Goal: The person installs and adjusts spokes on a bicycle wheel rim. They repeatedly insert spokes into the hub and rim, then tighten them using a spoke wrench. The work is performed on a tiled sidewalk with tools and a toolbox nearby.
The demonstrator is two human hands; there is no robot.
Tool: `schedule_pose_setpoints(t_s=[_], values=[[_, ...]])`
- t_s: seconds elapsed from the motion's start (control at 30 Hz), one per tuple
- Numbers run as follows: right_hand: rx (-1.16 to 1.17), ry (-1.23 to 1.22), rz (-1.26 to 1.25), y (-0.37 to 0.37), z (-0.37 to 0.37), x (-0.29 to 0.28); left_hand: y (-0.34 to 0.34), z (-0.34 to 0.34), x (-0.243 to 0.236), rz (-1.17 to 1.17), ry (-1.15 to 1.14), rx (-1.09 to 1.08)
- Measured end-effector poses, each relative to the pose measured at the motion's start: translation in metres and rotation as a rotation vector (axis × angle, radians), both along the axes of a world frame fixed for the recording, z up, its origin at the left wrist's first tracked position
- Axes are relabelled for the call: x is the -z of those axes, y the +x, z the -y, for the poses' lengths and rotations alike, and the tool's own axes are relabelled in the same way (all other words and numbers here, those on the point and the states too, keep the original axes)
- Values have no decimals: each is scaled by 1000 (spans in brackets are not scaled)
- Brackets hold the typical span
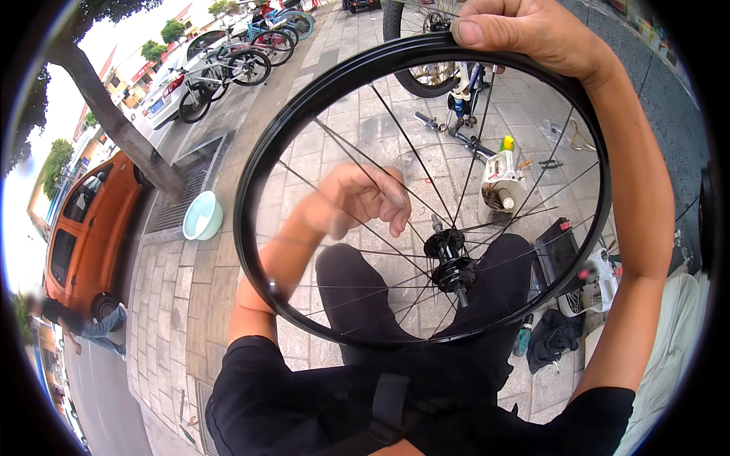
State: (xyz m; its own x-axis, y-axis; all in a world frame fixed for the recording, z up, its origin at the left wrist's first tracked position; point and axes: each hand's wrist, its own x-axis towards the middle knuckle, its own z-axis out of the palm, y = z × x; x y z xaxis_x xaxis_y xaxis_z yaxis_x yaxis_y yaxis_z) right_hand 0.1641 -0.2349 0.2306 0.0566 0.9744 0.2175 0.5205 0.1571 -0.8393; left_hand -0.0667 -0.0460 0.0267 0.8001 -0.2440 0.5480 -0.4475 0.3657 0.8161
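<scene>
A black bicycle wheel (262,125) is held up before me, tilted, with its rim spanning the middle of the picture. My right hand (525,34) grips the top of the rim, thumb on the near face and fingers behind it. Among the spokes is my left hand (361,199), seen through the wheel, fingers curled in; what they hold, if anything, I cannot make out. The black hub (449,254) sits low in the wheel, over my knees. Thin dark spokes (411,144) run between hub and rim, some at uneven angles.
A bicycle frame with a wheel (422,76) lies ahead on the paving. Nearby stand a white tub (502,182) with tools, a dark open case (559,247) and a black cloth (553,338). Leftward are a pale green basin (203,216), parked bicycles (228,72) and an orange car (95,228).
</scene>
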Motion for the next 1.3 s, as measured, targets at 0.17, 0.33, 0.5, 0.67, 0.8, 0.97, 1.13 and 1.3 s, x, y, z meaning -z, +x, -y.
schedule_pose_setpoints(t_s=[0.17,0.33,0.5,0.67,0.8,0.97,1.13,1.3], values=[[17,28,147,4,-3,-2,2,-10,15,-90,-102,79],[20,20,20,7,-12,9,0,-16,28,-5,-135,140],[117,58,42,-3,-3,2,16,-11,23,-28,-203,161],[66,137,62,4,-12,14,7,-11,12,-15,-36,-58],[22,178,84,2,-11,13,5,-12,6,-87,-63,-118],[61,117,54,1,-8,10,2,-10,-3,-126,41,-257],[149,43,21,-8,7,-5,14,-13,2,63,107,-194],[26,73,55,8,-15,12,-7,-12,4,103,86,-274]])
